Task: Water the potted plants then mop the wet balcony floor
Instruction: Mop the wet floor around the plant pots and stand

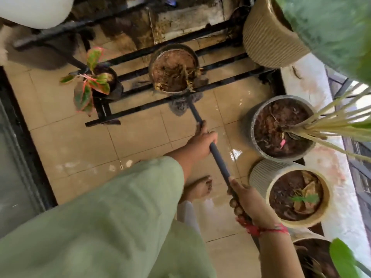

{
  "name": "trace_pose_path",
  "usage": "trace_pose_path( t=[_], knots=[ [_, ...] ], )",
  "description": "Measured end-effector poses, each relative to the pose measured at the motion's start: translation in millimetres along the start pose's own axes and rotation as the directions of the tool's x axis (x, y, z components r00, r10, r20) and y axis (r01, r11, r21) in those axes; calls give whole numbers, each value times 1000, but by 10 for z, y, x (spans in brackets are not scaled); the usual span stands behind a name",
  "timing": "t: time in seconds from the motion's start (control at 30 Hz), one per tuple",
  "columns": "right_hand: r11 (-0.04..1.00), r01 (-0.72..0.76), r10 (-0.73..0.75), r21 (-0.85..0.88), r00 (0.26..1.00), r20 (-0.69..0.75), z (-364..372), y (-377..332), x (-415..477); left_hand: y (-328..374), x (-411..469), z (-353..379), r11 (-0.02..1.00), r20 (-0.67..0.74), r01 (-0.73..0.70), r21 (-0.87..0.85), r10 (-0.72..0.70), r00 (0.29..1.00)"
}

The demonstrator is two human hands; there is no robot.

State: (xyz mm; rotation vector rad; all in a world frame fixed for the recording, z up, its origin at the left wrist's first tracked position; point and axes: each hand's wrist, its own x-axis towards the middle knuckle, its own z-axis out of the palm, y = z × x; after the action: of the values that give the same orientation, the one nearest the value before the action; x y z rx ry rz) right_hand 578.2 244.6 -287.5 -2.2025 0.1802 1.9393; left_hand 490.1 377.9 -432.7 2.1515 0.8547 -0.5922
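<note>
Both sets of fingers are curled tight round the mop handle [219,163]. The left hand [201,143] grips it higher up the shaft, one finger [201,126] stretched along it, with a pale green sleeve [100,217] behind. The right hand [249,203] holds the near end of the handle, knuckles [235,205] wrapped round it and a red thread [267,230] on the wrist.

At the far end of the handle the grey mop head [178,103] sits on the tiled floor [140,141], tucked under the edge of a black metal stand [220,85]. Just beyond it, on the stand, is a round pot [174,46] of brown soil, and further left of the handle's tip a small red-and-green leafed plant [90,85].

Right of the handle there's shiny water [236,153] on the tiles, then a grey pot [247,125] and a cream ribbed pot [260,177]. A bare foot [198,187] stands just left of the handle.
</note>
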Motion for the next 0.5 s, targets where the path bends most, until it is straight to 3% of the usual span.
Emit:
trace_pose_path(
  t=[0.27,0.4,0.5],
  knots=[
    [931,-25,70,363,992,-109,-243,319,46,953,499,-111,982,175,11,-186,22,984],
    [971,69,-15,227,973,-231,110,457,-88,919,212,2,987,197,-104,-120,127,972],
    [985,32,-1,170,985,-175,389,537,-223,610,-117,54,988,209,-157,-13,156,965]
  ],
)
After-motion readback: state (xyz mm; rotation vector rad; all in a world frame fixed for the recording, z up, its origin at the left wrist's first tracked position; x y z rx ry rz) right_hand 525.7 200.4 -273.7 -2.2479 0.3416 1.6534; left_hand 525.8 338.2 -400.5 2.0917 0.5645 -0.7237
